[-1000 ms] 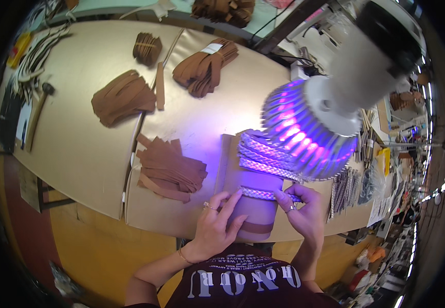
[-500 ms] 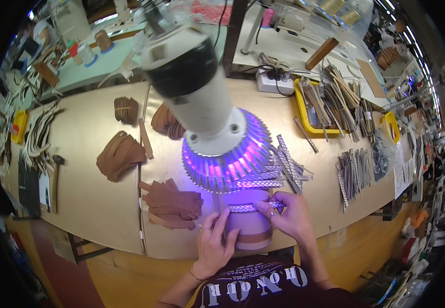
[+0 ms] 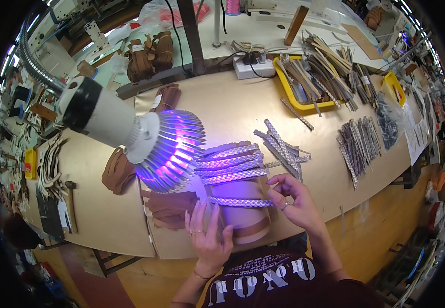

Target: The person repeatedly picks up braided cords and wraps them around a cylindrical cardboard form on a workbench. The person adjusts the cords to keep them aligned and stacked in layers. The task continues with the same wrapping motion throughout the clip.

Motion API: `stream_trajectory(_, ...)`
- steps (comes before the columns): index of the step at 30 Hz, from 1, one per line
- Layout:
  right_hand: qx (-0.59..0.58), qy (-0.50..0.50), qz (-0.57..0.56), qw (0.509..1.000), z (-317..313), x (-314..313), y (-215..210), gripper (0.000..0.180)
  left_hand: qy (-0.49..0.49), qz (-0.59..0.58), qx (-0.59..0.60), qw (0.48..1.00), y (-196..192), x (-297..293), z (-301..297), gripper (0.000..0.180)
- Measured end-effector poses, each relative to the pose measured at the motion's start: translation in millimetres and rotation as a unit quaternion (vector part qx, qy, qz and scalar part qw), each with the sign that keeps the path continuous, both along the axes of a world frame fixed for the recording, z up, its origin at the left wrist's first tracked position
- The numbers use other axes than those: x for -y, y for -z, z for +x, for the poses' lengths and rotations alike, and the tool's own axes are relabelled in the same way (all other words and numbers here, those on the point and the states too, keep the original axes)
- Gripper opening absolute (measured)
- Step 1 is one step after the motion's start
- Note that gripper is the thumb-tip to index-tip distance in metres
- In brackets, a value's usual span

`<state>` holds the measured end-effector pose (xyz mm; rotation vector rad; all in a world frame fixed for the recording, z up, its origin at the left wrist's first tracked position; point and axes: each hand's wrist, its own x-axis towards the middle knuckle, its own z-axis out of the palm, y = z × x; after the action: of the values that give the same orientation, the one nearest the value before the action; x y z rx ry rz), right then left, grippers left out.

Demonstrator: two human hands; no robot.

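A braided, silvery strip point(image 3: 240, 202) lies across a rounded form point(image 3: 238, 217) that has a brown band near its lower end. My left hand point(image 3: 210, 241) is open, with its fingers stretched out and fingertips at the strip's left end. My right hand point(image 3: 298, 206) is beside the right end, with forefinger and thumb bent and apart. Whether its thumb touches the strip is hard to tell. Farther up, several similar braided strips point(image 3: 233, 165) lie side by side under violet light from a finned lamp point(image 3: 168, 149).
Brown strap bundles point(image 3: 117, 172) and loose brown straps point(image 3: 171, 208) lie left of the form. Braided pieces point(image 3: 281, 146) are heaped to its right, with a row of strips point(image 3: 358, 143) beyond. A yellow tray point(image 3: 304, 109) holds many strips. A hammer point(image 3: 71, 205) rests at far left.
The view has shifted, and the lamp now appears farther left, uncovering the row of braided strips. My right hand has loosened from the strip's right end. My left fingers remain at the other end.
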<state>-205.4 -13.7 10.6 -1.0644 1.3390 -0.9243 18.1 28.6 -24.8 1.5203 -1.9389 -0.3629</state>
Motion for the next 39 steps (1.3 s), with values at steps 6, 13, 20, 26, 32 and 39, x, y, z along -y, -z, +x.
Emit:
stream_trajectory(6, 0.029, -0.037, -0.016, 0.999, -9, -6, 5, 0.025, 0.1, -0.005, -0.014, 0.995, -10, 1, -9, 0.047)
stream_trajectory(13, 0.062, -0.054, 0.014, 0.996, -13, -7, 17, 0.024, 0.177, 0.032, 0.051, 0.982, -17, 11, -15, 0.05)
stream_trajectory(20, 0.067, -0.056, -0.023, 0.996, -17, 1, 12, 0.024, 0.174, 0.054, 0.075, 0.98, -27, 12, -19, 0.052)
stream_trajectory(26, 0.087, -0.048, -0.029, 0.995, -16, 3, 19, 0.023, 0.159, 0.056, 0.103, 0.98, -31, 12, -26, 0.054)
stream_trajectory(32, 0.136, -0.042, -0.002, 0.99, -14, 5, 35, 0.02, 0.154, 0.05, 0.142, 0.976, -34, 10, -30, 0.056)
stream_trajectory(39, 0.141, -0.058, -0.016, 0.988, -16, 9, 30, 0.021, 0.144, 0.056, 0.175, 0.972, -40, 10, -35, 0.056)
